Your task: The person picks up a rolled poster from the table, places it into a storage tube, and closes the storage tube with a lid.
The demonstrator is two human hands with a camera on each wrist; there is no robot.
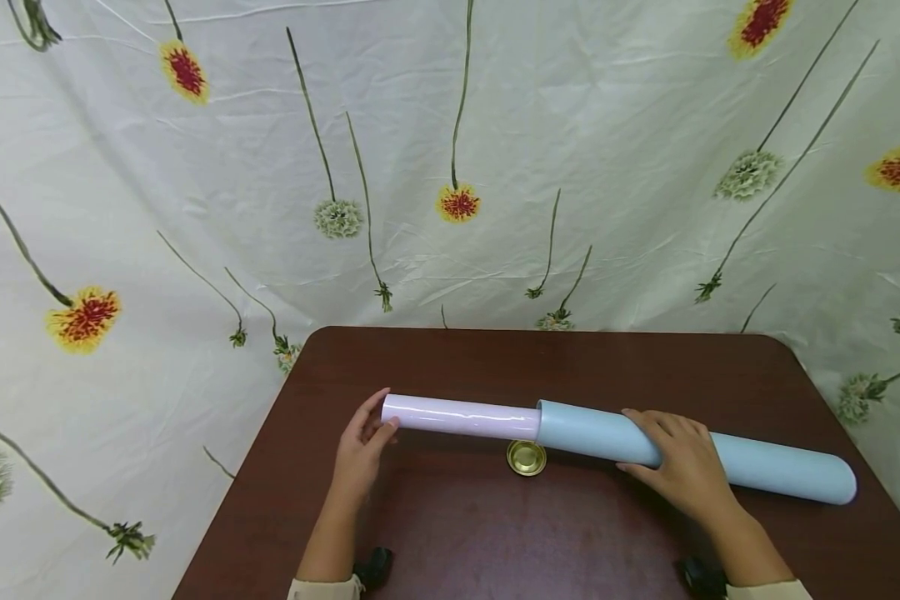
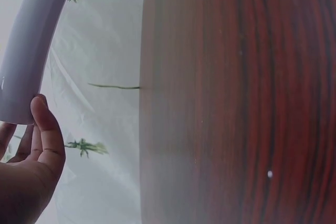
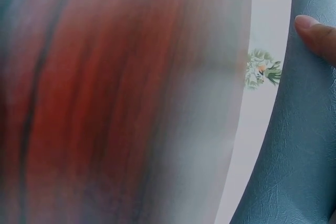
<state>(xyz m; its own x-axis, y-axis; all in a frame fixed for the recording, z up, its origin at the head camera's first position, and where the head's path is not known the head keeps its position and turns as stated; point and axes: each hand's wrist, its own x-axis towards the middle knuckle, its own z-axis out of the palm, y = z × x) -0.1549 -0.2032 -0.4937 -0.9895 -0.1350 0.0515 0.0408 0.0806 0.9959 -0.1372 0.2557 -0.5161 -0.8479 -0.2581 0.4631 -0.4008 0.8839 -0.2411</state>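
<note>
A long light blue cylinder (image 1: pixel 780 468) slants across the table, with my right hand (image 1: pixel 678 458) gripping it around the middle from above. In the right wrist view the thumb (image 3: pixel 317 35) lies along the blue surface (image 3: pixel 294 145). From the cylinder's left end a thinner, glossy lilac tube (image 1: pixel 457 417) sticks out; its right end is hidden inside the blue one. My left hand (image 1: pixel 363 446) holds the lilac tube's free left end between thumb and fingers. The left wrist view shows the thumb (image 2: pixel 47 121) against that end of the tube (image 2: pixel 26 66).
Just below the join of the two tubes, a small round gold dish (image 1: pixel 527 458) sits on the dark brown table (image 1: pixel 495 533). White cloth with printed flowers (image 1: pixel 420 267) hangs behind the table. Black devices (image 1: pixel 375 568) are at both wrists, near the beige sleeves.
</note>
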